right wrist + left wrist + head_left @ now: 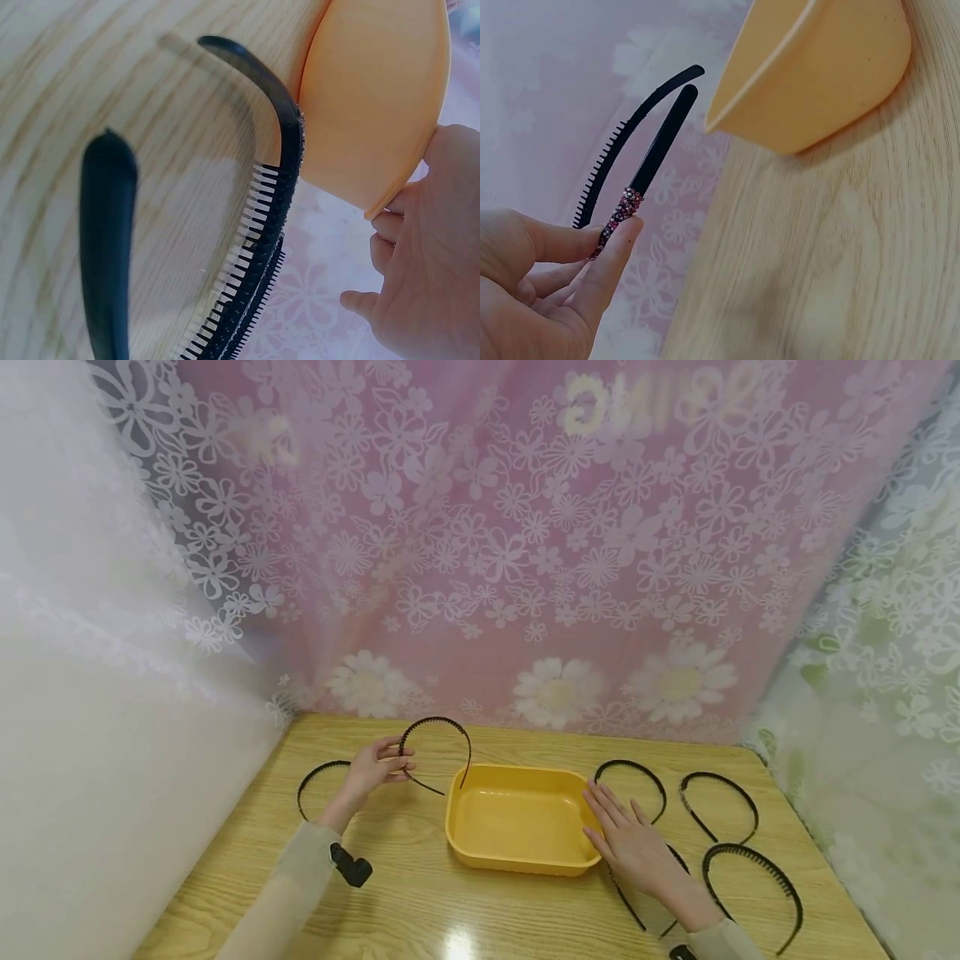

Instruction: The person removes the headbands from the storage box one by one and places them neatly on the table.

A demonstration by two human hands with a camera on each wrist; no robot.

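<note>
My left hand (371, 770) pinches a black headband (437, 720) between thumb and fingers, holding it up beside the left end of a yellow plastic basin (517, 827). In the left wrist view the headband (651, 154) shows comb teeth along its inside and pink and silver beads near the fingertips. Both its free ends point toward the basin (832, 82). My right hand (637, 850) rests on the basin's right rim, fingers stretched over the edge. Close below that hand in the right wrist view lies a toothed headband (281, 150).
Another headband (302, 789) lies on the wooden table (405, 893) behind the left forearm. To the right are several more, including a headband (660, 787) behind the right hand, a headband (752, 808) farther right and a headband (797, 902) nearer. A flowered curtain (517, 568) hangs behind.
</note>
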